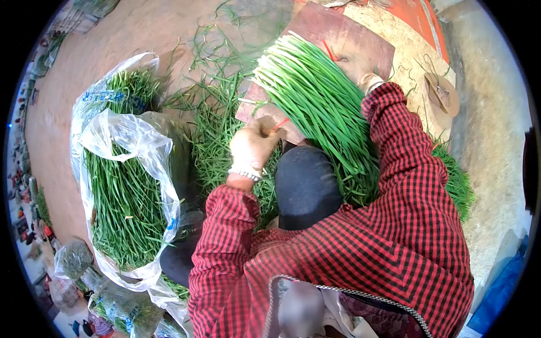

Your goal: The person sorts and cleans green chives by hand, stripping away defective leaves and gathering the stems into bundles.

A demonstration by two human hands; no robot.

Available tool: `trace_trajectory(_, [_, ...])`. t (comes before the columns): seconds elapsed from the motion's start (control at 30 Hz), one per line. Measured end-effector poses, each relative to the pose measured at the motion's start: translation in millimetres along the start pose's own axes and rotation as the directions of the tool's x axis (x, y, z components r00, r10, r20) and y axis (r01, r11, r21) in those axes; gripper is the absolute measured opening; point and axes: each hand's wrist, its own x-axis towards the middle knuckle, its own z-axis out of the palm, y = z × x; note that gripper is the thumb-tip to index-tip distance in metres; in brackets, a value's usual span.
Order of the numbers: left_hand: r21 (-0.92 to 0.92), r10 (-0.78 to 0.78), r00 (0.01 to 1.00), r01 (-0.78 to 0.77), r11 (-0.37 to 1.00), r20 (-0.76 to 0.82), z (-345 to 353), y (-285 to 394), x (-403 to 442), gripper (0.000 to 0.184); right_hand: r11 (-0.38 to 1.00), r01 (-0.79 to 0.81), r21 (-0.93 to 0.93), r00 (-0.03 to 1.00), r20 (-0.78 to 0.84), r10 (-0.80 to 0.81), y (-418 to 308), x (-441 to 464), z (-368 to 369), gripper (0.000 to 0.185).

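Note:
A large bundle of long green stalks with pale ends [321,96] lies slantwise on a reddish board [369,34], its leafy ends beside my knee. My left hand [252,143], gloved, is at the bundle's lower left, its fingers pinching one end of a red tie [281,124]. On the far side of the bundle, my right hand [358,66] is closed near the other end of the red tie, which sticks up by its fingertips. The middle of the tie is hidden, apparently beneath the stalks.
Plastic bags of green stalks [127,203] stand at the left. Loose green leaves [217,124] are strewn between them and the board. A round tan object [442,94] lies at the right, with another green bunch [459,183] below. More bags [121,307] sit at lower left.

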Motion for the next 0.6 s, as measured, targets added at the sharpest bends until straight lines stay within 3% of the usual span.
trace_trajectory(0.07, [-0.151, -0.133, 0.990, 0.125, 0.981, -0.041, -16, -13, -9, 0.019, 0.970, 0.011, -0.243, 0.999, 0.043, -0.001, -15, -2, 11, 0.030])
trace_trajectory(0.1, [-0.357, -0.168, 0.985, 0.167, 0.919, 0.028, 12, -2, 5, 0.012, 0.957, 0.009, -0.290, 1.000, 0.017, -0.004, 0, 6, -13, 0.030])
trace_trajectory(0.17, [-0.674, -0.074, 0.994, 0.105, 0.731, 0.076, 7, -4, 1, 0.008, 0.990, 0.125, 0.061, 0.991, -0.051, -0.122, 13, 21, 12, 0.029])
trace_trajectory(0.23, [-0.728, -0.029, 0.974, 0.188, 0.659, 0.226, 0, -2, -11, 0.010, 0.983, 0.105, 0.150, 0.994, -0.016, -0.103, 9, 12, 25, 0.029])
trace_trajectory(0.3, [-0.847, 0.050, 0.962, 0.212, 0.487, 0.269, -4, 9, -15, 0.026, 0.998, -0.043, 0.049, 0.990, -0.131, 0.049, 2, 6, 24, 0.028])
trace_trajectory(0.43, [-0.869, 0.115, 0.906, 0.345, 0.356, 0.407, -16, 8, -1, 0.036, 0.974, 0.130, 0.183, 0.979, -0.177, -0.097, -11, -6, 22, 0.028])
trace_trajectory(0.5, [-0.859, 0.215, 0.837, 0.511, 0.026, 0.504, -17, 5, 8, 0.034, 0.982, 0.135, 0.131, 0.983, -0.139, -0.116, -16, -1, 13, 0.028])
trace_trajectory(0.53, [-0.843, 0.308, 0.810, 0.536, -0.041, 0.500, -18, 3, 10, 0.033, 0.988, 0.134, 0.081, 0.988, -0.092, -0.127, -18, 2, 9, 0.028])
trace_trajectory(0.6, [-0.848, 0.286, 0.813, 0.530, 0.001, 0.508, -17, 3, 10, 0.032, 0.989, 0.119, 0.091, 0.991, -0.065, -0.113, -25, 5, 6, 0.028])
